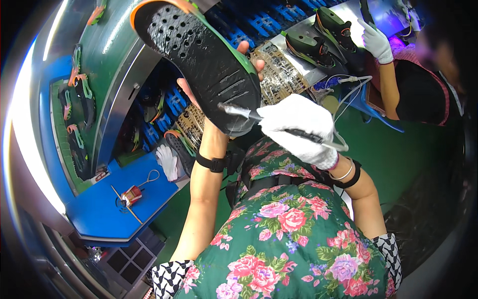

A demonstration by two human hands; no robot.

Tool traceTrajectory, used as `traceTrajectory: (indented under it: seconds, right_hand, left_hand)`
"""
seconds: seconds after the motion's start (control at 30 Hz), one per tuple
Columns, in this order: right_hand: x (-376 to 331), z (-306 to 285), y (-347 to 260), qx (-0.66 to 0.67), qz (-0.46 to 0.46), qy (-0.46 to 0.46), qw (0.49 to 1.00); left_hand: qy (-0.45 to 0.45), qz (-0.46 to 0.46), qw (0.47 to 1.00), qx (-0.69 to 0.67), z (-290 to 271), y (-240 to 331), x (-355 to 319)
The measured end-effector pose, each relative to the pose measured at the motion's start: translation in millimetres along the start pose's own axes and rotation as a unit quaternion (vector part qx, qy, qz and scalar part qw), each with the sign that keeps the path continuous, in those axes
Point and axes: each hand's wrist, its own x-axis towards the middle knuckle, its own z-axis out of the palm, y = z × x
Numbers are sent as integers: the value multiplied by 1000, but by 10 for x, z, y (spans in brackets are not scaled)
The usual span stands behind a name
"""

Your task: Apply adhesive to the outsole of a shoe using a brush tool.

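Note:
My bare left hand (188, 93) is closed around a black shoe sole (214, 74) with an orange and green rim, its inner face turned up toward me. The wide end has rows of holes and a wet-looking shine; short pale streaks cross the middle. In a white glove, my right hand (298, 127) grips a brush (238, 110) with a dark handle. Its bristles rest on the narrower end of the sole. A pale tube (341, 142) comes out behind the handle. The sole hides my left palm.
Black shoe uppers (333, 30) stand on the line at the upper right, beside a co-worker's gloved hand (376, 42). Patterned board (279, 65) lies beyond my hands. At left, a blue table (99, 212) bears a white glove (167, 162) and a red-white box (132, 195). More soles (84, 99) sit on a green belt.

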Motion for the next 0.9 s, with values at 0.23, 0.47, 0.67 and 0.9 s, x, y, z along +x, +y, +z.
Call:
traceTrajectory:
  seconds: [0.23, 0.47, 0.67, 0.9]
  right_hand:
    - [-15, 49, -124, 122, 54, -74, 988]
    - [-34, 25, -34, -57, -57, -73, 994]
    - [13, -45, -151, 126, 72, -99, 984]
    - [-59, -101, -16, -111, -132, -167, 971]
  left_hand:
    - [32, -94, 995, -22, 5, 55, -84]
    - [91, -106, 989, 53, 143, 74, -42]
    - [74, -169, 982, 44, 37, 170, -74]
    - [153, -194, 966, 80, 68, 198, -83]
